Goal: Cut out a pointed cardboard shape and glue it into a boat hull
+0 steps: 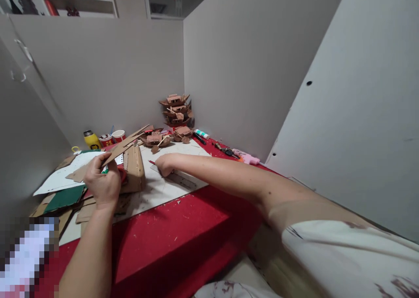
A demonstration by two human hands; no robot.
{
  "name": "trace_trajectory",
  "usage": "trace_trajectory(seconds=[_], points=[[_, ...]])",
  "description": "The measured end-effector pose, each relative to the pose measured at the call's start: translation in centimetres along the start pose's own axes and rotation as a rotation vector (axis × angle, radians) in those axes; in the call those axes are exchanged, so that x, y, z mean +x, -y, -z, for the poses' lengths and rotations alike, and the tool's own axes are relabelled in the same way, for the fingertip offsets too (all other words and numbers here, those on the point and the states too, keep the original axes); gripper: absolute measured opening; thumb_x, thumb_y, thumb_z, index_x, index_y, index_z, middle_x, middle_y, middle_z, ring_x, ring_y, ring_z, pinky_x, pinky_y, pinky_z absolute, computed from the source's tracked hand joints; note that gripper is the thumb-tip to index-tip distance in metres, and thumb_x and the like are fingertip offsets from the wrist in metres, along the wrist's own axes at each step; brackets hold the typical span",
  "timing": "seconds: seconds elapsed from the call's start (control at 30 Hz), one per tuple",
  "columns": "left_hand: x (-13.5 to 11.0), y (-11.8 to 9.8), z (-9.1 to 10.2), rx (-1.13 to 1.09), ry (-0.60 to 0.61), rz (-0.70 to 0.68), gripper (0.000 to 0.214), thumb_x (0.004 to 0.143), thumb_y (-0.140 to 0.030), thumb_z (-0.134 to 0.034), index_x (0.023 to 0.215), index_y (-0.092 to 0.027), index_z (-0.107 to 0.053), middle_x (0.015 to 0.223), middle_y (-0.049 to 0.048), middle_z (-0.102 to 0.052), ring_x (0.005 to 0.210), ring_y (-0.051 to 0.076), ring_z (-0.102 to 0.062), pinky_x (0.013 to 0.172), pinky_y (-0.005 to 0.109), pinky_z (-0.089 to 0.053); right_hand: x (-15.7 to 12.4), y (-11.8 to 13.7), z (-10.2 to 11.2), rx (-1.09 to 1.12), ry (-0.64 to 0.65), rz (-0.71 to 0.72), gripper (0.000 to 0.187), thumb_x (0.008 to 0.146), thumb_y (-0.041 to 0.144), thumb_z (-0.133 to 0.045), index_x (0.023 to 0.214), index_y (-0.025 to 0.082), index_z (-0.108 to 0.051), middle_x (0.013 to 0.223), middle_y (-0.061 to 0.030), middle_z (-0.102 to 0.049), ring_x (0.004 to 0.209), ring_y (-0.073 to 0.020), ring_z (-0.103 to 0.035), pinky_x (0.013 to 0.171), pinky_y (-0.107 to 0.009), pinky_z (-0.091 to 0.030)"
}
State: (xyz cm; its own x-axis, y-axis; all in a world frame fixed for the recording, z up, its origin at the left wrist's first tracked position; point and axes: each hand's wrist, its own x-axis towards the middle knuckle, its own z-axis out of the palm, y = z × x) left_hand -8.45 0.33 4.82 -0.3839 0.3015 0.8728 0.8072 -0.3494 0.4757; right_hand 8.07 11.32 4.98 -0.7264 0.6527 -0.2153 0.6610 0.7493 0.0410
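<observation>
Raised over the left side of the table, my left hand [103, 180] is closed on a long, pointed piece of cardboard [121, 148]. My right hand [166, 164] is down on the white board [157, 197], fingers curled. The thin red end of a pencil [151, 162] sticks out beyond those fingers; the rest of it is hidden. A flat ruler [183, 180] lies on the board, partly under my right hand and wrist. Behind my left hand are a cardboard box [134, 167] and a red roll [122, 174], partly covered.
Small brown model boats [176, 110] are stacked in the far corner, with another boat [153, 140] in front. A yellow bottle [91, 140] and a paper cup [118, 135] stand at the back left. A pink glue gun [246, 157] lies along the right wall. Green card [65, 198] lies left.
</observation>
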Motion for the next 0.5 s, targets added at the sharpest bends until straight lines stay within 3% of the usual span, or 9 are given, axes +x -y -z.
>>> trace_trajectory(seconds=[0.13,0.5], points=[[0.0,-0.1,0.0,0.026,0.013,-0.011,0.016,0.077,-0.015,-0.058,0.088,-0.019,-0.069,0.087,0.0052,-0.071,0.082,0.022,-0.067,0.078,0.035,-0.051,0.0,-1.1,0.1,0.142,0.212,-0.122,0.033,0.093,0.033,-0.057,0.12,0.014,-0.057,0.118,-0.0095,-0.06,0.099,-0.021,-0.062,0.083,-0.041,-0.054],[-0.1,-0.3,-0.3,0.06,0.032,-0.038,0.013,0.077,-0.017,-0.058,0.084,-0.02,-0.068,0.081,0.0033,-0.069,0.08,0.022,-0.066,0.077,0.035,-0.051,0.2,-2.2,-1.1,0.387,0.269,-0.172,0.033,0.093,0.033,-0.057,0.121,0.015,-0.056,0.12,-0.0094,-0.059,0.101,-0.0218,-0.061,0.084,-0.042,-0.053]])
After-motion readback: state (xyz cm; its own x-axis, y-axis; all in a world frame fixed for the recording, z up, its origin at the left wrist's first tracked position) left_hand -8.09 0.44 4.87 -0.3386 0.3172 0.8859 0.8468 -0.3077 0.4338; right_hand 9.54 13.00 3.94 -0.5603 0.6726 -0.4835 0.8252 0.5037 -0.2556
